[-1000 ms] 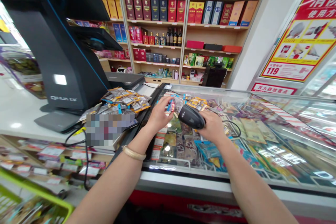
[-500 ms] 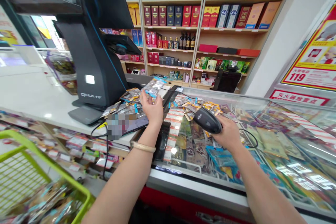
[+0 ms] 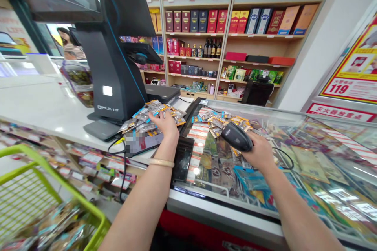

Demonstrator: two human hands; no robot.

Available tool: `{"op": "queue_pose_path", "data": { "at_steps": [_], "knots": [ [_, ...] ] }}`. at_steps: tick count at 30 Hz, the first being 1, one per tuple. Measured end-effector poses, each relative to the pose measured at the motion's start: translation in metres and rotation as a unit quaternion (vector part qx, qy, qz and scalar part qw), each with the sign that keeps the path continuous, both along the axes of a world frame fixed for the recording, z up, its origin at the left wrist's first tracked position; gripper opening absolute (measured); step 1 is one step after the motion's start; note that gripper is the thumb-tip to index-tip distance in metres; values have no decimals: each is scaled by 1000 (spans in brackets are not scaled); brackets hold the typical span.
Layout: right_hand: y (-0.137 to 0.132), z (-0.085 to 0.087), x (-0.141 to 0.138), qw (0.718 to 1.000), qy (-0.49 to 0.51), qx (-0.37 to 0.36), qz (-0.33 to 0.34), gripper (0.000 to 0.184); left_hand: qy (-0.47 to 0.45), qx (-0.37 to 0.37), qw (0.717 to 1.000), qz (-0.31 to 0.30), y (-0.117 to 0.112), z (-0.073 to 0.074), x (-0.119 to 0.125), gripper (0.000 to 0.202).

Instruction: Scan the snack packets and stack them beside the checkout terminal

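Note:
My left hand [image 3: 165, 124] lies over a pile of small snack packets [image 3: 147, 114] on the white counter, its fingers spread and touching the packets. A bracelet circles that wrist. My right hand [image 3: 260, 150] is closed around a black barcode scanner [image 3: 236, 136], held above the glass-topped freezer [image 3: 196, 157]. Beneath and behind the scanner lies a second group of packets [image 3: 216, 119], partly covered by it. A phone [image 3: 147, 143] rests at the counter's edge below the left-hand pile, its screen partly blurred out.
A point-of-sale terminal [image 3: 110, 86] stands left of the pile, with a plastic tub [image 3: 78, 80] behind it. A green basket [image 3: 70, 188] holding more packets sits at lower left. A dark flat device [image 3: 183, 159] lies between counter and freezer. A person [image 3: 70, 45] is in the background.
My left hand has lowered the packet it held onto the counter pile and let go of it. My right hand keeps the scanner in nearly the same place. The view has shifted slightly.

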State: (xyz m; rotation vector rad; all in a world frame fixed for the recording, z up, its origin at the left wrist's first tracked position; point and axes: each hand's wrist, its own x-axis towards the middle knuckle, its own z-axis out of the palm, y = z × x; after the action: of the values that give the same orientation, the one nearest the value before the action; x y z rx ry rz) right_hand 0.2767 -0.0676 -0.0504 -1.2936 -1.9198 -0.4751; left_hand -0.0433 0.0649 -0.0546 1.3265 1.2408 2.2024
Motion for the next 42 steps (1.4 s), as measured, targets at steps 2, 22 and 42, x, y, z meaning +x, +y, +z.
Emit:
{"op": "queue_pose_path", "data": {
  "at_steps": [2, 22, 42],
  "knots": [
    [1, 0, 1, 1000, 0, 4, -4, 24, -98, -14, 993, 60, -3, 3, 7, 70],
    [-4, 49, 53, 991, -52, -21, -122, 26, 471, -29, 830, -297, -89, 8, 104, 42],
    [1, 15, 81, 997, 24, 14, -65, 31, 637, -152, 721, -226, -98, 9, 150, 59]
  ]
}}
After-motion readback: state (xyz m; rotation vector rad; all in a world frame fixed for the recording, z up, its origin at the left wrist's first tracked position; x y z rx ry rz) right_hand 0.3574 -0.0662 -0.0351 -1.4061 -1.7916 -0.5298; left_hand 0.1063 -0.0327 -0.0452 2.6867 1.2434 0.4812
